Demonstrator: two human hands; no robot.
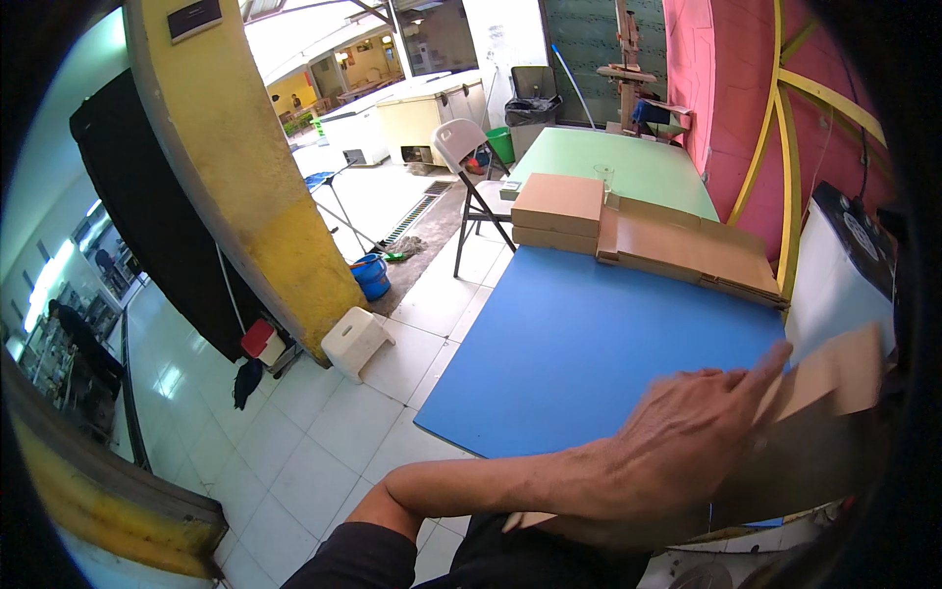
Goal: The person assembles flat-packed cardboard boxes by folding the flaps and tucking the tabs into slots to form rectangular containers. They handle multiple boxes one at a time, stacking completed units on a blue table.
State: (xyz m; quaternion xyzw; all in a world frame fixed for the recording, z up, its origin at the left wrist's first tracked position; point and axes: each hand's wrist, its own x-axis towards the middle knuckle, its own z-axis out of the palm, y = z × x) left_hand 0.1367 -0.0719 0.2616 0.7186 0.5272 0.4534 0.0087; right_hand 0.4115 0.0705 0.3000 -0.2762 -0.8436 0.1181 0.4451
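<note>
My left hand point(692, 427) reaches across from the lower left, over the near right part of the blue table point(589, 344). Its index finger is stretched out, while the other fingers are partly hidden and blurred. They seem closed on a brown cardboard piece point(834, 378), smeared by motion, which extends below the hand in shadow. My right hand does not show. At the far edge of the blue table sit two closed cardboard boxes point(557, 204), one on the other. Beside them to the right lies a stack of flattened cardboard point(687, 245).
Beyond stands a green table point(628, 162) with a clear glass point(602, 177). A folding chair point(471, 182) is at its left. A white stool point(356, 344) stands on the tiles by a yellow pillar point(231, 147). A white appliance point(844, 265) is at the right.
</note>
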